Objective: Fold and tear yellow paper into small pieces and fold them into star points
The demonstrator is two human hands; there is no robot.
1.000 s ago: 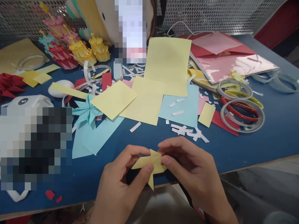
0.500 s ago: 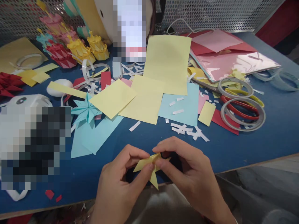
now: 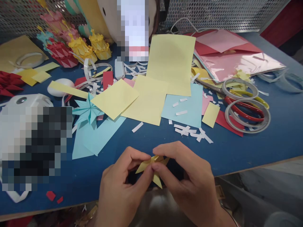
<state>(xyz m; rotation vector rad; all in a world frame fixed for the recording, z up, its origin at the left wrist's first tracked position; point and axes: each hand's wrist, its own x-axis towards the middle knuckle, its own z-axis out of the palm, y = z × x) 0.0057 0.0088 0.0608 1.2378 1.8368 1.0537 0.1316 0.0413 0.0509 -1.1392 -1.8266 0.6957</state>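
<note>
Between my two hands, above the table's front edge, is a folded yellow paper star (image 3: 144, 164) with pointed arms. My left hand (image 3: 123, 179) pinches its left part between thumb and forefinger. The thumb and forefinger of my right hand (image 3: 189, 176) close on its middle and right part, partly hiding it. One yellow point hangs down below the thumbs. Beyond my hands lie white paper strips (image 3: 186, 130) and flat yellow paper sheets (image 3: 146, 101). A folded light-blue paper star (image 3: 88, 108) rests to the left on blue paper.
At right, tape rolls (image 3: 247, 116) lie over red-handled scissors (image 3: 246, 108). Folded paper cakes (image 3: 82, 49) stand back left, beside a pixelated upright screen (image 3: 133, 28). A white device (image 3: 30, 102) sits at left. Packs of pink and red paper (image 3: 241, 63) lie back right.
My right thumb and forefinger have shifted slightly left along the yellow paper star, toward my left fingertips. The star's lower point has tilted a little, and its right arm is more covered.
</note>
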